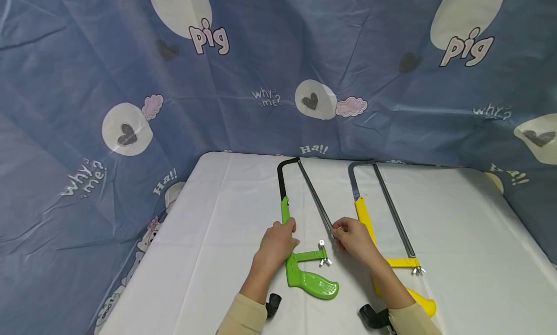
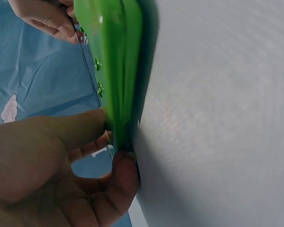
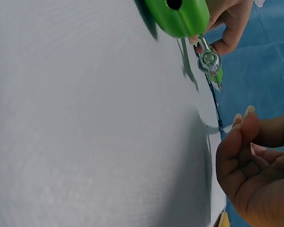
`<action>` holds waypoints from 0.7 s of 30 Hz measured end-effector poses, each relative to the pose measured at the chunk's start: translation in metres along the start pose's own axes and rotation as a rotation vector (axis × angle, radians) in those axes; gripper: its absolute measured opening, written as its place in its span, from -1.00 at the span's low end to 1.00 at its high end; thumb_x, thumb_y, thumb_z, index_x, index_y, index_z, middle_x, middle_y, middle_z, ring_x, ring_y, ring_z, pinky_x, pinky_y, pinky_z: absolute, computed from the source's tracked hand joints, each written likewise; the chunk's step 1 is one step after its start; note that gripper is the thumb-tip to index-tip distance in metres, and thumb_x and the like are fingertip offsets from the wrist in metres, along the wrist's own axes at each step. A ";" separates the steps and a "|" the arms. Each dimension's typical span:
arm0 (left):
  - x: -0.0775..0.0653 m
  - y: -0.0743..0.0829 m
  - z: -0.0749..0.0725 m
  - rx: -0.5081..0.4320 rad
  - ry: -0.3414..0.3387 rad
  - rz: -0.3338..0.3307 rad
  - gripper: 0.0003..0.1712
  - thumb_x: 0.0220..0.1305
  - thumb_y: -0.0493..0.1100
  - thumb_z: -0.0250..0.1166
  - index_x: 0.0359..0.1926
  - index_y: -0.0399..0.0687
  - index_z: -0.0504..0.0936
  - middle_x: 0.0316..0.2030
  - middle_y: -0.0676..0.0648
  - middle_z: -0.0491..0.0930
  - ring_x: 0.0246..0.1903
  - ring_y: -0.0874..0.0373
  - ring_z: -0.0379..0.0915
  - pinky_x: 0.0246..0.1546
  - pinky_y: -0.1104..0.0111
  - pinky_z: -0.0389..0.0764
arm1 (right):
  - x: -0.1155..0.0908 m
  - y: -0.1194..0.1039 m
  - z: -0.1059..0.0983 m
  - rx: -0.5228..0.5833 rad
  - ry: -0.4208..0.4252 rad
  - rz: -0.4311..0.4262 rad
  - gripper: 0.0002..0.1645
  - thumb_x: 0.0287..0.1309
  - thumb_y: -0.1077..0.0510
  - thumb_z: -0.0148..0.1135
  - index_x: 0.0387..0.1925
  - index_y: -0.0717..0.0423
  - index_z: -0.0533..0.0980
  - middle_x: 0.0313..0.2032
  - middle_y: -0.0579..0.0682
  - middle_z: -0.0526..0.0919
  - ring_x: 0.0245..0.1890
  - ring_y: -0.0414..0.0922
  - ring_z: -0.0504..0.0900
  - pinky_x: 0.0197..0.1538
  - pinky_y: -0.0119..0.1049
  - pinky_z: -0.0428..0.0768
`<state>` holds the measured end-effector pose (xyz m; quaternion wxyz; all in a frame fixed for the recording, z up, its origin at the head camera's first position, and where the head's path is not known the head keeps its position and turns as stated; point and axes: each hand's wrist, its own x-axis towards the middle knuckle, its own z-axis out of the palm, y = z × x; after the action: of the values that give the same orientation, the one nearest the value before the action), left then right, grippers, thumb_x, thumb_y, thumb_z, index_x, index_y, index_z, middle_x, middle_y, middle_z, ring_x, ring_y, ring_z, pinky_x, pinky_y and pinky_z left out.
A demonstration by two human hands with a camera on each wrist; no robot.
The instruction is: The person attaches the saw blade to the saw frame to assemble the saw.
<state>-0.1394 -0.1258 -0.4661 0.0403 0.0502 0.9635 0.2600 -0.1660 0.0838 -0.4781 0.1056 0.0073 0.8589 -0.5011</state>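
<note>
A green hacksaw (image 1: 317, 285) with a black front bow lies on the white table. My left hand (image 1: 277, 240) grips its green frame bar, fingers and thumb around it; the left wrist view shows the frame (image 2: 116, 56) close up. My right hand (image 1: 354, 238) pinches the near end of the dark blade (image 1: 314, 196). The blade's far end meets the bow's tip, while its near end stands off to the right of the metal blade holder (image 1: 322, 245). A wing nut (image 1: 325, 261) sits on that holder at the end of the short green arm.
A yellow hacksaw (image 1: 364, 216) lies to the right, partly under my right forearm; its blade (image 1: 393, 209) spans from bow to holder. Black wrist mounts (image 1: 374, 316) show at both wrists. A blue printed cloth (image 1: 243, 74) hangs behind the table (image 1: 217, 228).
</note>
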 end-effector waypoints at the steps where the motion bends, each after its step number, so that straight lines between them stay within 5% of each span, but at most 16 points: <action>1: 0.000 0.000 0.000 0.005 0.000 0.001 -0.71 0.16 -0.20 0.44 -0.17 -0.16 0.54 -0.43 -0.21 0.49 -0.58 0.05 0.39 -0.60 0.33 0.40 | 0.000 0.001 0.000 0.016 -0.008 0.004 -0.85 0.28 0.29 0.16 -0.18 0.34 0.54 -0.55 0.07 0.60 -0.64 -0.16 0.52 -0.51 -0.32 0.56; 14: 0.001 0.000 0.001 0.000 -0.003 -0.005 -0.71 0.17 -0.20 0.43 -0.14 -0.17 0.54 -0.44 -0.19 0.48 -0.60 0.08 0.36 -0.61 0.35 0.37 | 0.002 -0.001 0.006 0.077 -0.070 0.003 -0.87 0.21 0.29 0.17 -0.25 0.32 0.55 -0.63 -0.01 0.55 -0.67 -0.17 0.45 -0.54 -0.35 0.44; 21: 0.001 0.000 0.002 0.005 -0.005 -0.007 -0.71 0.17 -0.20 0.43 -0.15 -0.15 0.53 -0.44 -0.19 0.48 -0.59 0.07 0.37 -0.61 0.35 0.38 | 0.001 -0.001 0.011 0.025 -0.083 -0.035 -0.87 0.20 0.27 0.24 -0.23 0.27 0.57 -0.45 0.05 0.62 -0.58 -0.15 0.49 -0.47 -0.33 0.47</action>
<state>-0.1407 -0.1251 -0.4678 0.0437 0.0475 0.9641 0.2574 -0.1656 0.0738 -0.4824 0.1320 -0.0273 0.8474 -0.5135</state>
